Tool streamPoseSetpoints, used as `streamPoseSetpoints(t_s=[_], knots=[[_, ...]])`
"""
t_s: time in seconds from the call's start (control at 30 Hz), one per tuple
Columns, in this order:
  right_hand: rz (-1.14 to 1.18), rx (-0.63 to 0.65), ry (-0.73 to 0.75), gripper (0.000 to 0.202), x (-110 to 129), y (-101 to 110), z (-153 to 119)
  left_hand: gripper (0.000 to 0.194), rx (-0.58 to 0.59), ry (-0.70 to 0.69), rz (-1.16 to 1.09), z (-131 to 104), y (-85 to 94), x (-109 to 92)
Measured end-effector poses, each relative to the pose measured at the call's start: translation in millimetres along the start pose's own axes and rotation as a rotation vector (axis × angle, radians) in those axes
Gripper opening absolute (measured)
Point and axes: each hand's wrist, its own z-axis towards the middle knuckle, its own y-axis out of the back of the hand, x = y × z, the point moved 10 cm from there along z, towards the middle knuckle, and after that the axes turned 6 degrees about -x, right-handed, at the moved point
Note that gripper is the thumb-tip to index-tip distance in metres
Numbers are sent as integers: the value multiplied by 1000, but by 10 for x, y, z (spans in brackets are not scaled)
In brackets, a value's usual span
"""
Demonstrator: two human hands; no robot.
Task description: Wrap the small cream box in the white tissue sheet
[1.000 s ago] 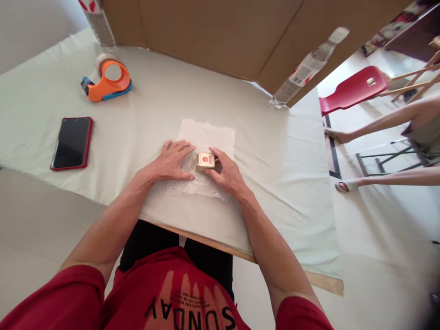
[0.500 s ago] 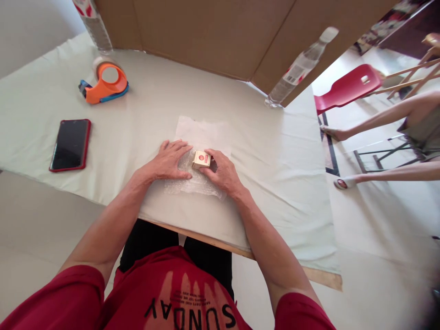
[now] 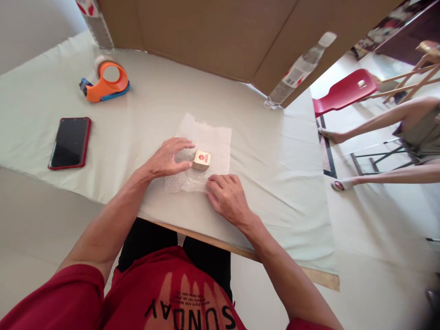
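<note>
A box [image 3: 202, 159] sits on bubble wrap [image 3: 182, 182] near the tabletop's [image 3: 282, 183] front edge, left hand [image 3: 168, 158] spread beside it, right hand [image 3: 229, 197] curled at the wrap's near-right corner, grip unclear.

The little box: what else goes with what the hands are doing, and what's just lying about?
Seems in use:
little box, beside the left hand
bubble wrap under it, by the right hand

Seems just lying about:
phone
orange tape dispenser
left bottle, right bottle
</note>
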Motion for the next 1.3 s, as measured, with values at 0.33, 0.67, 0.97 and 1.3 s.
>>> streamPoseSetpoints(t_s=[0.33, 0.67, 0.97, 1.3], knots=[[337, -244, -321, 12, -616, 145, 380, 51, 54, 35, -158, -10, 3, -134], [696, -200, -479, 14, -825, -110, 486, 17, -134, 284, -291, -9, -40, 4], [699, -253, -462, 14, -764, -139, 435, 20, -152, 298, -386, 5, -100, 45], [780, -250, -522, 13, -810, -255, 405, 19, -160, 319, -430, 8, -139, 35]])
